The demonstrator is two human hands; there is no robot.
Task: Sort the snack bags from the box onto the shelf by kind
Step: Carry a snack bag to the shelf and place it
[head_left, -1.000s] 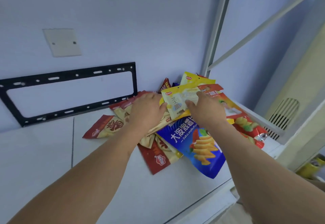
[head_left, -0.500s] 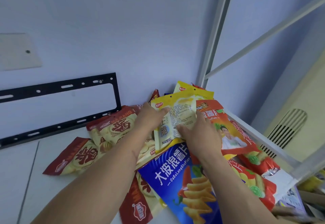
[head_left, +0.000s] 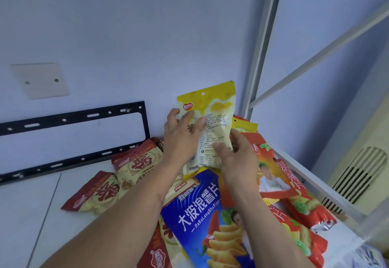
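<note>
Both hands, left and right, hold the yellow bag upright at frame centre, above the blue bag.

Snack bags, e.g. yellow pouch & blue chip bag: glossy plastic film. Shelf smooth, matt white; bracket prob. black matt metal.

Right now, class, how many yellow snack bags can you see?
2: one yellow bag held upright in both hands, another yellow bag just behind it by the shelf post. More may be hidden.
</note>
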